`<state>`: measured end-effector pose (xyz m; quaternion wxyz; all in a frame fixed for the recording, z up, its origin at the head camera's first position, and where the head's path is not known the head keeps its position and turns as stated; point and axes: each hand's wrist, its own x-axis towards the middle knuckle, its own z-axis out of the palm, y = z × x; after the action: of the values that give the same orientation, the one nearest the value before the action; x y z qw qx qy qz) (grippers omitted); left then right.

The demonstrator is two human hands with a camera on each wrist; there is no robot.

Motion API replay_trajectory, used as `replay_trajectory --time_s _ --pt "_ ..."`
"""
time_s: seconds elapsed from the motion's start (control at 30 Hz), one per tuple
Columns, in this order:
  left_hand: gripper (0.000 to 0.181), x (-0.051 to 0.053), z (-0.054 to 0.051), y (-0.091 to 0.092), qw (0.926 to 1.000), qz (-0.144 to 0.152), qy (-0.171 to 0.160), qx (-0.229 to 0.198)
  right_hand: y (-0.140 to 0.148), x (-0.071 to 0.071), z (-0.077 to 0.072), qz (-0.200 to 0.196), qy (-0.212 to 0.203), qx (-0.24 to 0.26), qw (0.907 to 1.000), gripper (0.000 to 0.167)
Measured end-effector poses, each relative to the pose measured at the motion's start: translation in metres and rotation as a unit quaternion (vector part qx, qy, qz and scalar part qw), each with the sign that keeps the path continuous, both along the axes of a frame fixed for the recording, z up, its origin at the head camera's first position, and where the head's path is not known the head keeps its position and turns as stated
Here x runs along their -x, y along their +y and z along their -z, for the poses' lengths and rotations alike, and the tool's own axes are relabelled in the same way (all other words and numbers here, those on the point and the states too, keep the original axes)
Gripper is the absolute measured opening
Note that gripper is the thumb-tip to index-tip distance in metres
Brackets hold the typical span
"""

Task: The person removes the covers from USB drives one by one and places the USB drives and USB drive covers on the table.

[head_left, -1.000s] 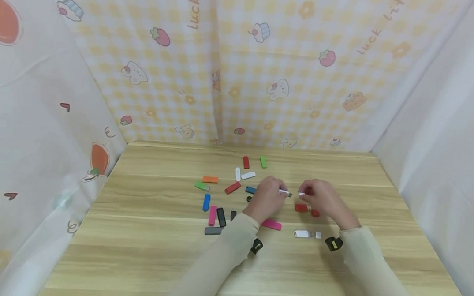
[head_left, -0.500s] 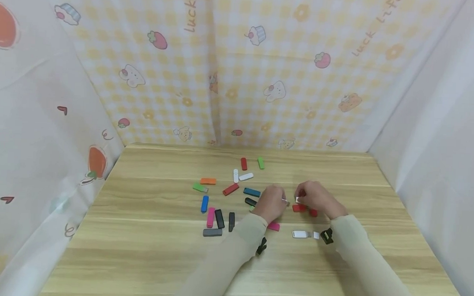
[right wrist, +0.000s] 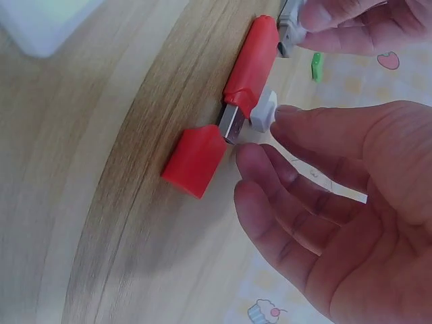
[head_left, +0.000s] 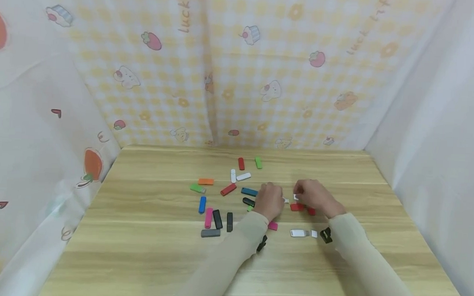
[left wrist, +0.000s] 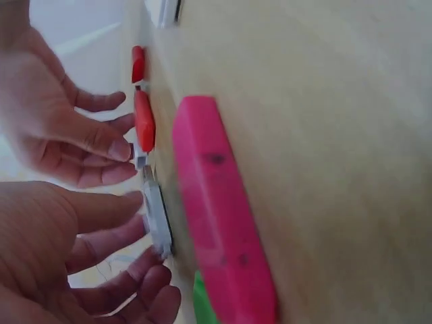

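Note:
The left hand (head_left: 269,201) is low over the table at a white USB stick (head_left: 285,200). In the left wrist view, its thumb and fingers (left wrist: 101,253) are curled round the stick (left wrist: 158,219), whose metal plug points toward a small cap. The right hand (head_left: 318,198) is beside that white cap (head_left: 296,197). In the right wrist view, the right thumb tip touches the cap (right wrist: 264,113), with the other fingers (right wrist: 263,189) apart from it. A red stick (right wrist: 253,64) lies close by, its plug bare, next to its red cap (right wrist: 194,160).
Several sticks lie left of the hands, among them orange (head_left: 206,181), blue (head_left: 202,204) and grey (head_left: 210,233). A pink one (left wrist: 216,202) is partly under the left wrist. Nearer the front is a white stick (head_left: 297,233) with its cap (head_left: 314,234) apart. Fabric walls stand around the table.
Both hands have come down to the table with the white stick and cap. The right hand's fingertips have shifted slightly left. The whole head view has drifted a little.

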<state>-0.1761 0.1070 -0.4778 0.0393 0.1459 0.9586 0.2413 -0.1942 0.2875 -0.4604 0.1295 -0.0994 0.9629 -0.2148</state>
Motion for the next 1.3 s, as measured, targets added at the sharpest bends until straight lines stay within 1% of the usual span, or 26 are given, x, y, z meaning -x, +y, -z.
replay_trajectory --time_s 0.1,0.17,0.23,0.33,0.4,0.47,0.57,0.67,0.73,0.9,1.0,1.1,1.17,1.23,1.3 --pt "0.015 0.002 -0.006 -0.006 0.999 -0.014 -0.026 -0.034 -0.003 -0.001 -0.003 0.007 0.008 -0.001 0.9999 0.012" --pt "0.019 0.002 -0.012 -0.011 0.9977 -0.019 -0.038 -0.054 -0.005 -0.004 -0.008 0.014 0.013 -0.001 0.9998 0.014" --pt "0.022 0.002 -0.02 -0.019 0.9974 -0.014 -0.041 -0.058 -0.008 -0.009 -0.014 0.017 0.023 0.001 0.9996 0.016" --pt "0.024 0.0 -0.032 -0.035 0.9968 -0.013 -0.045 -0.064 -0.013 -0.017 -0.024 0.011 0.038 0.009 0.9992 0.019" --pt "0.025 -0.002 -0.038 -0.049 0.9967 -0.011 -0.041 -0.069 -0.016 -0.023 -0.03 0.005 0.052 0.013 0.9985 0.02" --pt "0.026 -0.006 -0.042 -0.064 0.9954 -0.014 -0.037 -0.087 -0.019 -0.029 -0.035 0.001 0.06 0.023 0.9979 0.02" --pt "0.024 -0.013 -0.046 -0.084 0.9929 -0.014 -0.02 -0.117 -0.024 -0.038 -0.038 -0.006 0.073 0.033 0.9968 0.018" --pt "0.023 -0.023 -0.049 -0.099 0.9907 -0.019 -0.001 -0.135 -0.032 -0.048 -0.036 -0.014 0.069 0.042 0.9966 0.017" --pt "0.022 -0.029 -0.052 -0.107 0.9893 -0.021 0.01 -0.144 -0.039 -0.053 -0.033 -0.024 0.07 0.037 0.9965 0.018" --pt "0.022 -0.04 -0.054 -0.12 0.9857 -0.028 0.016 -0.165 -0.056 -0.065 -0.024 -0.054 0.057 0.023 0.9967 0.022" --pt "0.021 -0.045 -0.053 -0.124 0.986 -0.033 0.017 -0.163 -0.065 -0.071 -0.017 -0.06 0.039 0.013 0.9974 0.02" --pt "0.021 -0.049 -0.051 -0.126 0.987 -0.035 0.023 -0.155 -0.072 -0.076 -0.01 -0.045 0.009 0.008 0.9989 0.019" --pt "0.021 -0.052 -0.05 -0.126 0.9872 -0.039 0.025 -0.153 -0.076 -0.079 -0.005 -0.04 -0.004 0.005 0.9992 0.019" --pt "0.02 -0.054 -0.05 -0.127 0.9866 -0.046 0.024 -0.155 -0.08 -0.081 -0.002 -0.039 -0.01 0.004 0.9992 0.019" --pt "0.02 -0.057 -0.049 -0.127 0.9856 -0.052 0.02 -0.159 -0.083 -0.082 0.001 -0.046 -0.006 0.0 0.9989 0.018"
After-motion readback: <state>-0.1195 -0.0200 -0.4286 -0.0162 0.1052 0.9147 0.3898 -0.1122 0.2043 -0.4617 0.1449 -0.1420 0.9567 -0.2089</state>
